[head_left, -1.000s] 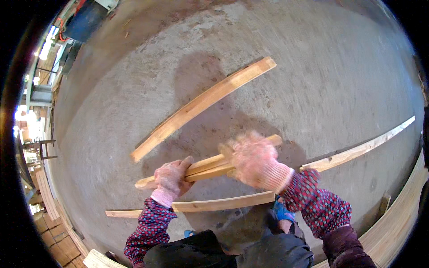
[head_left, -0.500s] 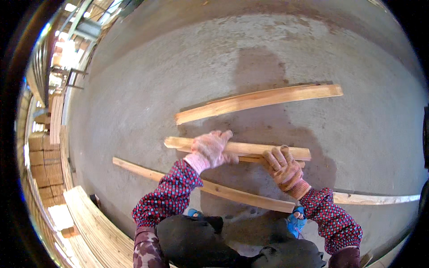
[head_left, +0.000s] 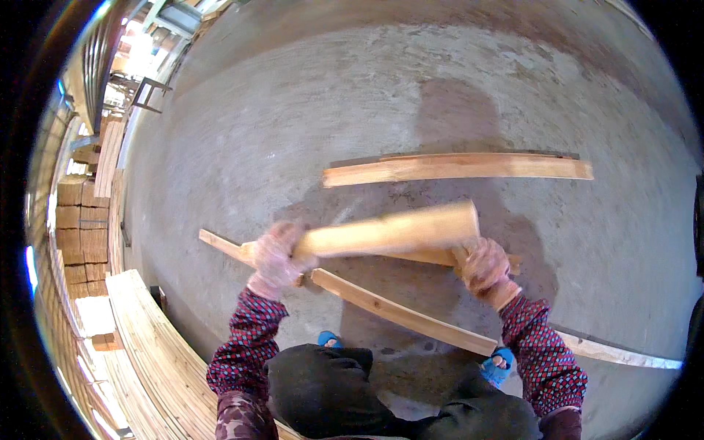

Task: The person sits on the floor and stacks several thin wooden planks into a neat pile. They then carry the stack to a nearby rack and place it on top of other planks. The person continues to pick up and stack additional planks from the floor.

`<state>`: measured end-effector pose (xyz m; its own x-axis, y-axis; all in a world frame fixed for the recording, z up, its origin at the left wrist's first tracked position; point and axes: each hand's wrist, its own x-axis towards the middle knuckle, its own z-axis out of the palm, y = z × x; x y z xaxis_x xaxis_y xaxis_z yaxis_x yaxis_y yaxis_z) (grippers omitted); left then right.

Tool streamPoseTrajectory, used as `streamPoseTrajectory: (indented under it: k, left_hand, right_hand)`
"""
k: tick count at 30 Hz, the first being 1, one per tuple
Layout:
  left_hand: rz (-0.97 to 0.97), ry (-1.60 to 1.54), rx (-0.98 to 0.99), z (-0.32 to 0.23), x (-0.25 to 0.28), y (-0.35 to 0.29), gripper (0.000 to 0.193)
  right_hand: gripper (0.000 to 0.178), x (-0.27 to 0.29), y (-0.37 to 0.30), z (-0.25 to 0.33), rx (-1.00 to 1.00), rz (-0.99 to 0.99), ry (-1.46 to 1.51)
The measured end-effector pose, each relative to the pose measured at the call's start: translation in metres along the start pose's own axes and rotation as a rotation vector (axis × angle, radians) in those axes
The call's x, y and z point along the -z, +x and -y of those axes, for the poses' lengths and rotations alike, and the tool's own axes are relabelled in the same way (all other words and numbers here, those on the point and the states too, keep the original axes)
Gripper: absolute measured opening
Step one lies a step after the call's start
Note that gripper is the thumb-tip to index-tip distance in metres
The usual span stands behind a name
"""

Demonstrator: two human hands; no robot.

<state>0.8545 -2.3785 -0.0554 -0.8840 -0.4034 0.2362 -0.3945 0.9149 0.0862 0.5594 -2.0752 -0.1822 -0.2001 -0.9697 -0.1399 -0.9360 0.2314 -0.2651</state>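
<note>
Both my gloved hands hold a bundle of short wooden slats lifted above the concrete floor. My left hand grips the bundle's left end and my right hand grips its right end. The slats are blurred with motion. Under them on the floor lies a long thin plank running diagonally from left to lower right. A second plank lies farther out, nearly level.
Stacked long boards fill the lower left. Piles of wooden blocks stand along the left wall. Another long strip lies on the floor at the right. My blue shoes show near my knees.
The view has swung left. The slat bundle has come up off the floor between my hands and moves fast. My right hand has shifted to its right end.
</note>
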Motion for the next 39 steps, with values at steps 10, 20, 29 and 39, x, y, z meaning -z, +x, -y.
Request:
streamPoseTrajectory:
  k: [10,20,29,39]
  left_hand:
    - [0.48,-0.177,-0.171,-0.076,-0.073,0.007,0.071]
    - [0.511,-0.115,-0.133,-0.099,-0.129,0.024,0.073]
    - [0.59,-0.473,0.151,-0.088,-0.057,0.0,0.07]
    - [0.656,-0.171,-0.824,-0.11,-0.1,-0.042,0.059]
  right_hand:
    - [0.05,0.085,0.051,-0.098,0.036,-0.442,0.0]
    - [0.062,0.099,0.038,-0.099,-0.137,-0.514,-0.064]
    - [0.083,0.065,-0.262,-0.074,-0.611,0.351,0.151]
    - [0.065,-0.004,-0.354,-0.082,-0.696,0.094,-0.084]
